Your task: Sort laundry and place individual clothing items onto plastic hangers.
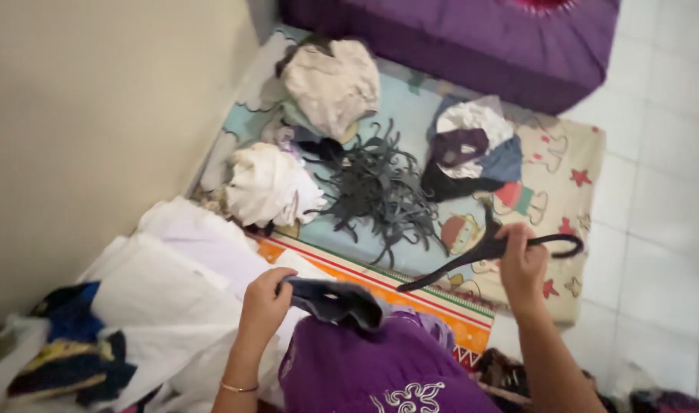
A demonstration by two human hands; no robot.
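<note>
Our right hand (522, 260) is closed around the middle of a black plastic hanger (491, 248), its fingers wrapped over the bar, so that one arm of the hanger slants down toward our left hand and the hook curls out on the far side. Our left hand (265, 302) pinches the edge of a dark blue-grey garment (338, 300), thumb on top and fingers curled beneath; the cloth hangs between the two hands, over a purple garment with white embroidery (380, 367) just below them.

Beyond the right hand, on a printed mat (563, 199) with cartoon figures and red stars, lies a tangled pile of dark hangers (380, 191). Just past that pile sits a bundle of white, purple and blue clothes (471, 145). Beyond the left hand we see a crumpled white cloth (269, 183), and farther off a beige bundle (334, 84). To the outer side of the left hand lie white sheets (173, 275) and, beyond them, dark blue and yellow clothes (66, 344). A purple mattress (471, 38) lies at the far end of the mat, with white floor tiles (663, 229) outside the right hand.
</note>
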